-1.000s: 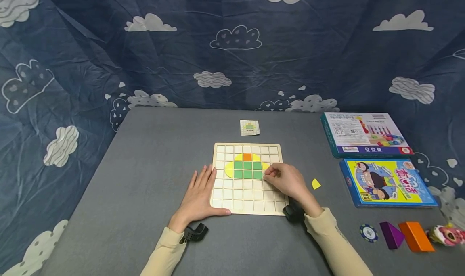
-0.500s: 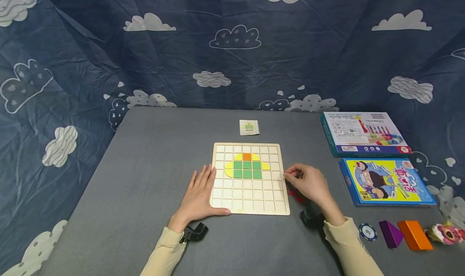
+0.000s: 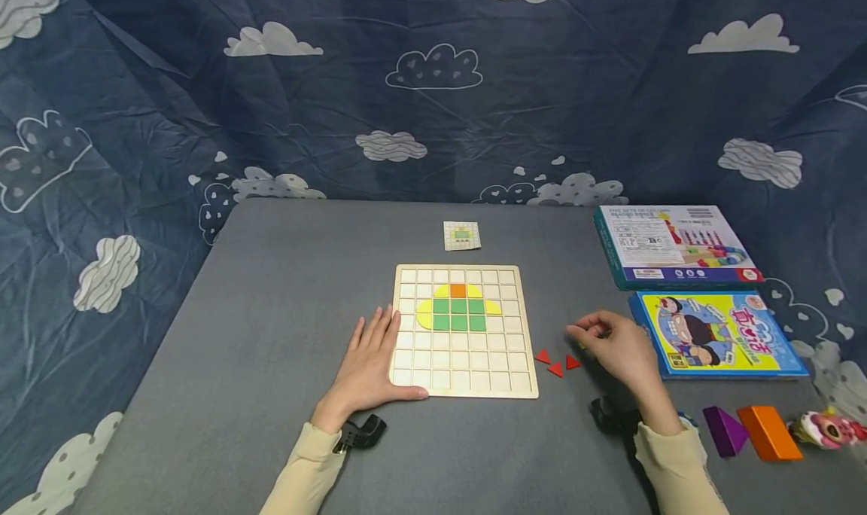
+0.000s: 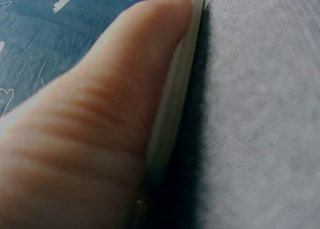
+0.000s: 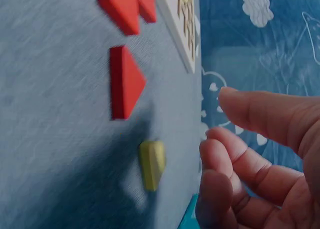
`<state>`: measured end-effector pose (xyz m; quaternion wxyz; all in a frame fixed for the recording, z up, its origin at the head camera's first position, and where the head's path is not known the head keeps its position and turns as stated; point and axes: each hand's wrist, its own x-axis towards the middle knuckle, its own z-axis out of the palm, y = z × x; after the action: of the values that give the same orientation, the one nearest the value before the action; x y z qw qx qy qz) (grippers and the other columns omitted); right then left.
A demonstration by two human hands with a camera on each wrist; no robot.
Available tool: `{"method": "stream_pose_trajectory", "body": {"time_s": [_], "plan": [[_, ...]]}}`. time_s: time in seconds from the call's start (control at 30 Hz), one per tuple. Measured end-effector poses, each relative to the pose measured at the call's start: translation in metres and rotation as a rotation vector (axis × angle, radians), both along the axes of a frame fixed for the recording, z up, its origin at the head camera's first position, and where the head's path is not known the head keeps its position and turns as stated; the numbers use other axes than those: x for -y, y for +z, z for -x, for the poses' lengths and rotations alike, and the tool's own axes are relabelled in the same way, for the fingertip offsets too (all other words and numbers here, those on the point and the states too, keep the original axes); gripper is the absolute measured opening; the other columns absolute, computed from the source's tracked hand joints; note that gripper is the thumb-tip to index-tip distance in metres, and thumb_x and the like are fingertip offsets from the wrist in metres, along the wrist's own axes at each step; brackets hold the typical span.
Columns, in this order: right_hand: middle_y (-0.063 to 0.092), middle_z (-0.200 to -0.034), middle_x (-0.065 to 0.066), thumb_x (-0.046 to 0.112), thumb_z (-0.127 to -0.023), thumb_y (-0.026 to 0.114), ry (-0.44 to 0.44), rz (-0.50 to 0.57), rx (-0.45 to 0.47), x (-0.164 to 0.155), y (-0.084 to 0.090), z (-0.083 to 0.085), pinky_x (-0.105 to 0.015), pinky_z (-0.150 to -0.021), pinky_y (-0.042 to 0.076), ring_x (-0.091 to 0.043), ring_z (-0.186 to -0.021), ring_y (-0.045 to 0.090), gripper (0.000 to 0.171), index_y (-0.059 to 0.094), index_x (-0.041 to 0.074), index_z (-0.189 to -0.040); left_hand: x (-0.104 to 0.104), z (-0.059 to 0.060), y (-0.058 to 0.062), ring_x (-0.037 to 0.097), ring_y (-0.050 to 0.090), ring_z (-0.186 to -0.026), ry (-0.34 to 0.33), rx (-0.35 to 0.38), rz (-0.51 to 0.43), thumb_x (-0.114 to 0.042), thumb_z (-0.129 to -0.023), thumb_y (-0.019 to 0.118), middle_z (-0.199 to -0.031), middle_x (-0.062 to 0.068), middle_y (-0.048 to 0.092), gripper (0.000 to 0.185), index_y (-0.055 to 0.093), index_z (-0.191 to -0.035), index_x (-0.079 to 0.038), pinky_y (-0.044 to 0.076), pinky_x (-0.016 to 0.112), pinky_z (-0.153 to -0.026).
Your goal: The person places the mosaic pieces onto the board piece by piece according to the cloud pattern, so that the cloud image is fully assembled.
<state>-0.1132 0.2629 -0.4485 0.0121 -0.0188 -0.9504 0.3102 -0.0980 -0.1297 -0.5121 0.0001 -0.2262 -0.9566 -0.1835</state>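
Note:
A pale wooden grid board (image 3: pixel 467 383) lies on the grey table, bearing several green squares (image 3: pixel 459 323), an orange square (image 3: pixel 457 291) and yellow rounded pieces (image 3: pixel 424 316). My left hand (image 3: pixel 362 368) rests along its left edge, fingers straight, thumb at the near edge. To the right of the board, my right hand (image 3: pixel 619 349) hovers over a yellow rounded piece (image 5: pixel 152 164). Its thumb and fingers are bent but apart, with nothing between them in the right wrist view. Three red triangles (image 3: pixel 555 369) lie between board and right hand.
Behind the board lies a small pattern card (image 3: pixel 462 236). At right are a white box (image 3: pixel 677 236) and a blue-yellow box (image 3: pixel 721 334). Nearer stand a purple block (image 3: pixel 726 431), an orange block (image 3: pixel 770 432) and a colourful figurine (image 3: pixel 829 429); a round chip is mostly hidden by the sleeve.
My right hand has moved from the board's right side out to the right, above the loose yellow piece. The red triangles it covered now show. My left hand has stayed put.

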Motion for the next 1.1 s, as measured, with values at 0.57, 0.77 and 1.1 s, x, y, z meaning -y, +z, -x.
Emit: {"method": "stream_pose_trajectory", "body": {"time_s": [0.57,0.77,1.1], "plan": [[0.052,-0.075,-0.008,0.033,-0.087,0.068,-0.076,-0.057,0.182,-0.0076,-0.0094,-0.0062,-0.033,-0.055,0.031,-0.021,-0.061,0.046,0.044,0.056,-0.006,-0.104,0.0002,0.0005,-0.0002,0.025,-0.001,-0.143,-0.002,-0.002,0.002,-0.085,-0.065,0.054,-0.157,0.014,0.006,0.128,0.008,-0.152,-0.003,-0.004,0.043,-0.114],[0.054,-0.075,-0.010,0.030,-0.086,0.070,-0.064,-0.072,0.174,-0.0070,-0.0098,-0.0027,-0.033,-0.054,0.032,-0.022,-0.062,0.047,0.042,0.059,-0.007,-0.101,0.0005,0.0008,0.0002,0.026,0.000,-0.143,-0.003,-0.003,-0.002,-0.084,-0.065,0.055,-0.157,0.014,0.006,0.128,0.008,-0.152,-0.003,-0.004,0.043,-0.114],[0.053,-0.077,-0.005,0.017,-0.083,0.073,0.035,-0.052,0.141,-0.0036,-0.0106,0.0034,-0.032,-0.054,0.031,-0.022,-0.067,0.047,0.020,0.061,0.004,-0.092,-0.0004,0.0008,-0.0002,0.025,-0.001,-0.143,0.005,0.008,0.002,-0.085,-0.064,0.054,-0.157,0.013,0.005,0.129,0.008,-0.152,-0.003,-0.005,0.042,-0.113]]}}
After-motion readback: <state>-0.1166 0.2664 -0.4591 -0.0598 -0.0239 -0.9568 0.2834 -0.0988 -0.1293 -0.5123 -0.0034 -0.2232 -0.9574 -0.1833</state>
